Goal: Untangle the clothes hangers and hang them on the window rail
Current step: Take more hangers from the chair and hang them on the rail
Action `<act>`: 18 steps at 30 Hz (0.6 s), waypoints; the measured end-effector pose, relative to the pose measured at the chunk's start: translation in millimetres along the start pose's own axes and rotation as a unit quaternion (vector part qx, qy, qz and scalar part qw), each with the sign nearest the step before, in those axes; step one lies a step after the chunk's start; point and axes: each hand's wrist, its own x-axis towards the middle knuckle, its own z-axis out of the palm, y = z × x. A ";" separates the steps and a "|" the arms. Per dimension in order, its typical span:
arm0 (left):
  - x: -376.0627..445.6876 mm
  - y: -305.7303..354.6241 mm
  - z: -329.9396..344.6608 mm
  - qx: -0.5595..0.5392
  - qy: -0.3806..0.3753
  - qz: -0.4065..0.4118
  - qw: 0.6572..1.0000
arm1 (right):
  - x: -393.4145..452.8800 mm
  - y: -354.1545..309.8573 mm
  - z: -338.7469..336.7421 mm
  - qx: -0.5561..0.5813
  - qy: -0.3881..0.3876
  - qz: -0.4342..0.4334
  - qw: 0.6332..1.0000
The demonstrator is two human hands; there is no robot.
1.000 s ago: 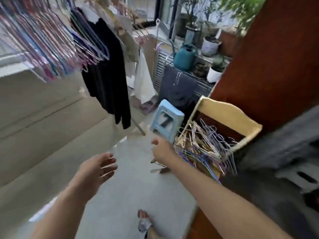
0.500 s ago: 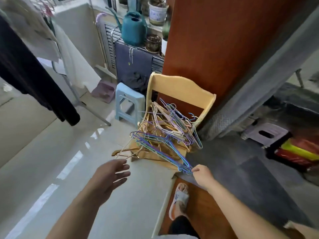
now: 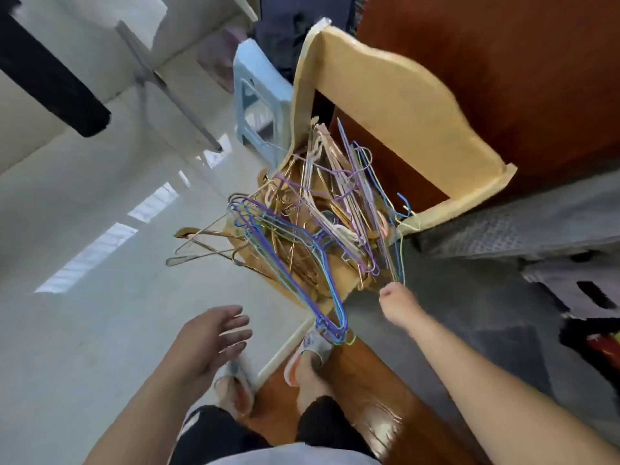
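A tangled pile of wire hangers (image 3: pixel 312 223), purple, blue, gold and pink, lies on the seat of a yellow chair (image 3: pixel 402 105). A bundle of blue and purple hangers (image 3: pixel 322 286) sticks out over the seat's front edge toward me. My right hand (image 3: pixel 397 305) is curled at the pile's right front corner, gripping the lower ends of a few thin hangers (image 3: pixel 394 263). My left hand (image 3: pixel 211 337) hovers open, fingers spread, left of the chair and touching nothing. The window rail is out of view.
A light blue plastic stool (image 3: pixel 258 105) stands behind the chair on the left. A brown wooden panel (image 3: pixel 503 62) rises behind the chair. Black clothing (image 3: pixel 50 75) hangs at the upper left by a rack leg (image 3: pixel 174 95). My slippered feet (image 3: pixel 302 354) stand at a floor threshold.
The view has swung down and closer to the chair. My right hand moved from the blue bundle's tip to the pile's right corner and closed there. My left hand stays open.
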 end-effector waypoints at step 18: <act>70.3 -1.3 15.3 0.081 0.004 0.010 0.997 | 65.2 -25.1 41.4 0.039 0.235 -0.118 0.964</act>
